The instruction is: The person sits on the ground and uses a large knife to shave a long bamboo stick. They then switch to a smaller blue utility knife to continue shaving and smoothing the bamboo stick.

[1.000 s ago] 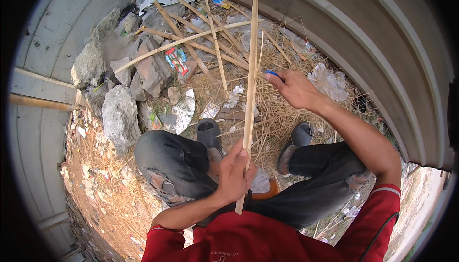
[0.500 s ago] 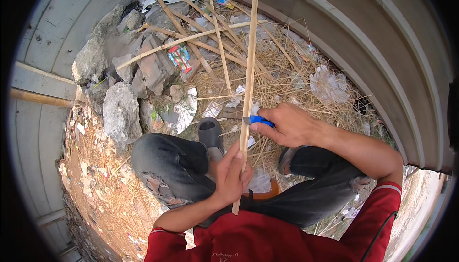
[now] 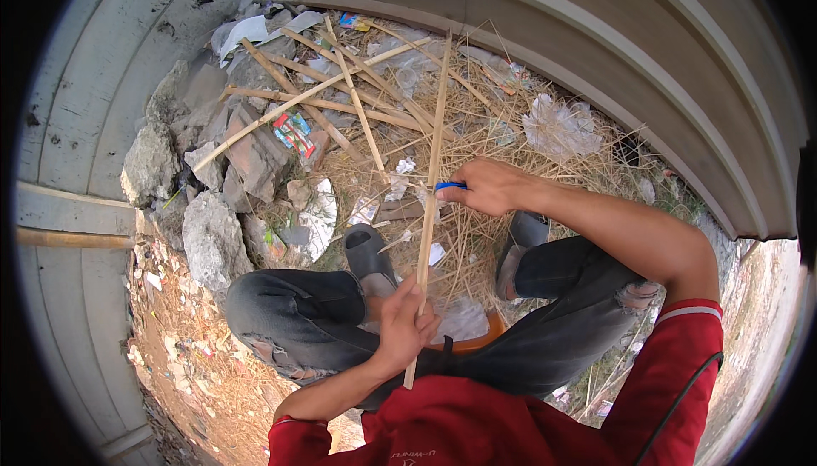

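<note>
A long, pale bamboo strip (image 3: 437,134) slants up and away from my lap, its near end by my red shirt. Low on the strip, my left hand (image 3: 406,321) is closed around it. Farther up, my right hand (image 3: 483,187) grips a blue utility knife (image 3: 448,185), held against the strip's right edge. My fingers cover most of the knife's handle, and its blade is hard to make out.
Several bamboo strips (image 3: 357,100) lie crossed on straw and litter ahead. Grey rocks (image 3: 213,240) are piled at the left. A corrugated metal wall (image 3: 596,32) curves round the back and right. An orange seat (image 3: 481,338) shows beneath me.
The view has shifted, so the ground and wall appear moved. The strip's far end has dropped lower in view. My right hand with the knife has turned, hiding more of the blue handle.
</note>
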The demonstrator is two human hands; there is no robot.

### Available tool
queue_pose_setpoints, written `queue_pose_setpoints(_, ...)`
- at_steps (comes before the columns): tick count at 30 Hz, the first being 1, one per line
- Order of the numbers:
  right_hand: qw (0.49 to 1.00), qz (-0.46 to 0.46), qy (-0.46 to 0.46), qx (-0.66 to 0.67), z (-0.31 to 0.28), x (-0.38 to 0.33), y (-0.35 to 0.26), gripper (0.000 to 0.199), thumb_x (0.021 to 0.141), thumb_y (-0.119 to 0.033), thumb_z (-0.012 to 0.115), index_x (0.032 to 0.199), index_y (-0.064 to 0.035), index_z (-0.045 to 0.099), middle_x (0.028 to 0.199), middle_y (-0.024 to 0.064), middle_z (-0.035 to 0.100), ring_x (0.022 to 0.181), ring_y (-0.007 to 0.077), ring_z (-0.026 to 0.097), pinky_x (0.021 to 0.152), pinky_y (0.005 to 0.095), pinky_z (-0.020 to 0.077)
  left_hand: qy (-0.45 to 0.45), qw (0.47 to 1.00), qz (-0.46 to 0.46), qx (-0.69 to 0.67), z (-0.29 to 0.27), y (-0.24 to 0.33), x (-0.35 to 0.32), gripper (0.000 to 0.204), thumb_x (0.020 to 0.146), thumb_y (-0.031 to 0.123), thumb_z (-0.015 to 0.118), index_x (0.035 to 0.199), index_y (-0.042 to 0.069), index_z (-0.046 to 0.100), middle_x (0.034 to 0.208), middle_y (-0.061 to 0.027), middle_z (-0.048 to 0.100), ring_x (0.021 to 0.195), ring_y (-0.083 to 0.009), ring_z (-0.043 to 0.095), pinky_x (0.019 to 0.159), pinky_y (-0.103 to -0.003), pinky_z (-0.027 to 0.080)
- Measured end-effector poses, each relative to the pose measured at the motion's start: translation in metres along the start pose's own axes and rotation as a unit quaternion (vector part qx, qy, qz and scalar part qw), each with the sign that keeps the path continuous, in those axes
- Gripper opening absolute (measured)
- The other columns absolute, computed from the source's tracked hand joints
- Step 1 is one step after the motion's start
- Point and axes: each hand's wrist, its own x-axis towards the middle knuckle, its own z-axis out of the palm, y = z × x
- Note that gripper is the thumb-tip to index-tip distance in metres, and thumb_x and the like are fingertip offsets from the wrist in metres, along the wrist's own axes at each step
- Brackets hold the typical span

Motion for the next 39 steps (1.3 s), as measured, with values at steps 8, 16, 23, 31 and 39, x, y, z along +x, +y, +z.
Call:
queue_pose_setpoints(8,0.907,0.235,0.347,0.042,-0.084,-0.031,0.177,0.079,0.104,-0.059,0.038,0.100,0.0128,0.071,0.101,0.0379,0.067,0.106,0.0505,0.063,0.098,0.0520,0.0468,-0.147,0.987,-0.055,0.017,-0.003,-0.031,-0.086,0.048,0.111,0.027,0.039,0.153,0.002,0.041,0.055,0.0004,0.037,0.039,-0.0084,0.031,0.042,-0.023,0.032)
queue_pose_setpoints(16,0.941,0.125,0.306,0.071,-0.058,-0.044,0.114,0.070,0.100,-0.061,0.049,0.087,0.0050,0.068,0.080,0.0239,0.066,0.077,0.0381,0.063,0.077,0.0481,0.0476,-0.054,0.997,0.055,0.011,-0.009,-0.034,-0.068,0.048,0.113,0.023,0.034,0.156,0.002,0.035,0.060,-0.0004,0.041,0.044,-0.0079,0.037,0.045,-0.023,0.037)
queue_pose_setpoints(23,0.969,-0.008,0.230,0.093,-0.042,-0.052,0.027,0.054,0.097,-0.053,0.065,0.083,-0.0005,0.062,0.066,0.0104,0.052,0.064,0.0229,0.051,0.063,0.0419,0.0425,0.068,0.982,0.153,0.082,0.009,0.012,-0.016,0.042,0.114,0.025,0.035,0.150,0.004,0.041,0.062,0.0006,0.047,0.046,-0.0068,0.043,0.046,-0.021,0.039)
queue_pose_setpoints(31,0.966,-0.127,0.212,0.079,-0.038,-0.053,-0.009,0.048,0.107,-0.041,0.050,0.089,0.0018,0.063,0.065,0.0194,0.054,0.061,0.0350,0.051,0.062,0.0474,0.0416,0.051,0.986,0.146,0.069,0.015,0.028,0.020,0.040,0.113,0.025,0.039,0.147,0.007,0.045,0.064,0.0016,0.043,0.048,-0.0080,0.042,0.046,-0.022,0.036)
queue_pose_setpoints(39,0.989,-0.137,0.038,0.028,0.016,-0.071,-0.054,0.051,0.106,-0.043,0.050,0.094,0.0023,0.070,0.077,0.0281,0.067,0.078,0.0484,0.067,0.075,0.0561,0.0523,0.012,0.996,0.082,-0.034,0.027,0.033,0.026,0.042,0.114,0.029,0.035,0.149,0.008,0.044,0.064,0.0022,0.039,0.047,-0.0074,0.038,0.046,-0.022,0.034)
